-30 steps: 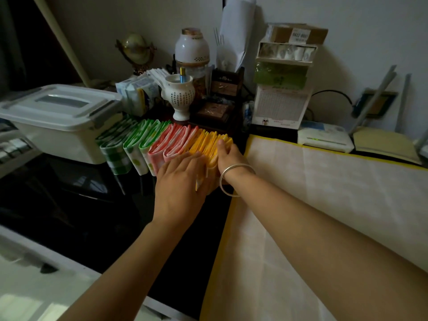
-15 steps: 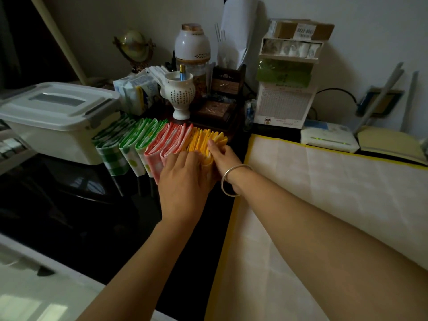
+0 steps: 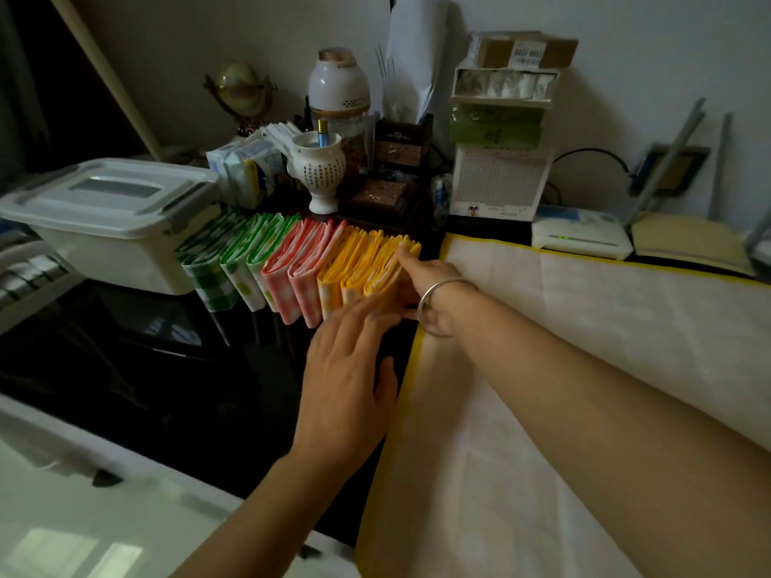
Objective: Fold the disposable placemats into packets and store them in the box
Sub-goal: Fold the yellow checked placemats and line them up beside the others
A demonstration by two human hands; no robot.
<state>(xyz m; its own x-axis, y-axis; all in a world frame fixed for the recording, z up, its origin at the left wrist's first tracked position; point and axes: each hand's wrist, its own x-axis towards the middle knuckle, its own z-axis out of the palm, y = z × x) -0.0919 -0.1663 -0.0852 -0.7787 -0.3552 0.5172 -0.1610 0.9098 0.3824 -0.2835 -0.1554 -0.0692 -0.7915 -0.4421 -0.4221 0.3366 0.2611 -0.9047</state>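
Lidded white plastic box (image 3: 109, 248), folded green, pink, yellow placemat packets (image 3: 301, 272) beside it on black table (image 3: 167, 390), left hand (image 3: 348, 381) loose, right hand (image 3: 426, 281) flat against them

Dim, left fingers motion-blurred, wide-angle edge bending

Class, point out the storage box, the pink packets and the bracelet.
storage box (image 3: 112, 260), head view, on its front wall.
pink packets (image 3: 306, 281), head view, on a folded front edge.
bracelet (image 3: 442, 282), head view, on its upper band.
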